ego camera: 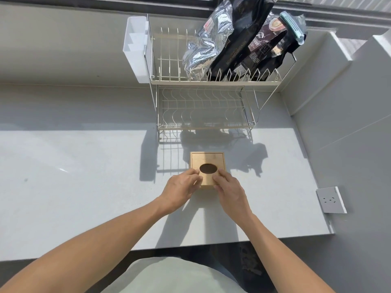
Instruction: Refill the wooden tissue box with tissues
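Two hands meet at the wooden tissue box (207, 169), which sits on the grey countertop (84, 176) just in front of the wire dish rack (203, 98). The left hand (179, 190) rests its fingertips on the near left of the sliding lid (208, 161); the right hand (229, 188) presses fingertips on the near right, beside the dark oval opening (208, 168). Neither hand is clenched; both bear lightly on the lid rather than enclosing it. The likely step is sliding the lid out of its grooves (no tissues are visible anywhere in view). Risks: uneven pressure from the two hands could skew the lid and jam it in its track; too hard a pull could shift the whole box toward the counter edge, since nothing anchors the base.
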